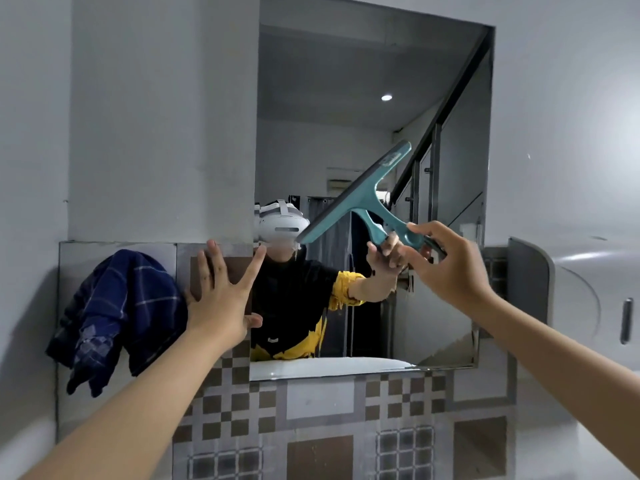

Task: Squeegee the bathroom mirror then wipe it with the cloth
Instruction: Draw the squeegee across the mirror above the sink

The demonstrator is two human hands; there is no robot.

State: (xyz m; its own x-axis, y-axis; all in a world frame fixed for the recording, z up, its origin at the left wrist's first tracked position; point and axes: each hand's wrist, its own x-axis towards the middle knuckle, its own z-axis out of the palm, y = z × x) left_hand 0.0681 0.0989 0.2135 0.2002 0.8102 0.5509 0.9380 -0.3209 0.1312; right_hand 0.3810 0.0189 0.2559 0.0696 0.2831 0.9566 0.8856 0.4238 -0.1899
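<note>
Squeegee step: the right hand [446, 268], fingers clamped on the teal plastic squeegee [360, 199] handle, holds its blade tilted on the frameless rectangular wall mirror [346, 98] near the lower-left corner. Left hand [221, 299], fingers spread, braces on the checkered tile wall [311, 427]; the navy plaid cloth [117, 313] hangs beside it. Next, probably level the blade and pull down.

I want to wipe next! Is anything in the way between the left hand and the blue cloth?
Nothing visible. The left hand is spread flat on the tiled wall, and the blue cloth hangs right beside it, unobstructed.

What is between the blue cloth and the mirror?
In the head view, only the left hand, spread flat on the tiled wall, lies between the blue cloth and mirror.
</note>
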